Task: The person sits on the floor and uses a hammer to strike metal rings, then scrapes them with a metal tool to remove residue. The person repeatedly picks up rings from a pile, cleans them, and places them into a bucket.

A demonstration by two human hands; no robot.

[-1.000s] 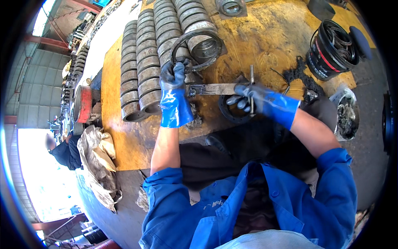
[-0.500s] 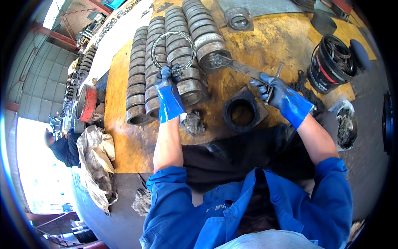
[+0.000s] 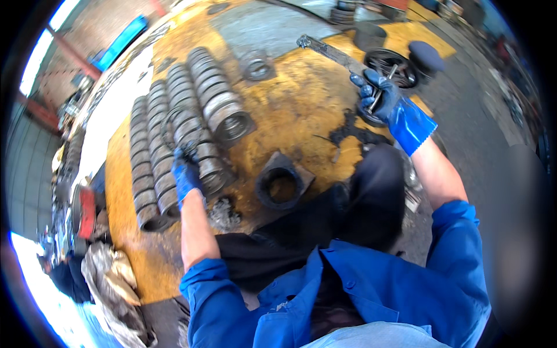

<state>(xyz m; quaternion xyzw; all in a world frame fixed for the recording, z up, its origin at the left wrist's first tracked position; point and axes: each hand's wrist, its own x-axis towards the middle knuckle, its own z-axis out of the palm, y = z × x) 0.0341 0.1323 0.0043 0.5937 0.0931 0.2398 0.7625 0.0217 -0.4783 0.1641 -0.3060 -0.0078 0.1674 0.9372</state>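
Blue-gloved right grip point(image 3: 385, 100) high, left grip point(image 3: 187, 167) lower, seemingly curled

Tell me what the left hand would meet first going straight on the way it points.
The left hand would probably meet the rows of grey metal cylinders first, though depth is unclear and it might pass above them.

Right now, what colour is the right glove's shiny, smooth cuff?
The shiny cuff is bright blue; head view.

Four rows of metal rings point(image 3: 160, 152) lie left of a square-flanged ring point(image 3: 261, 188); a clump point(image 3: 223, 214) sits between, slightly nearer the person. A bucket point(image 3: 416, 69) stands farther off, right.
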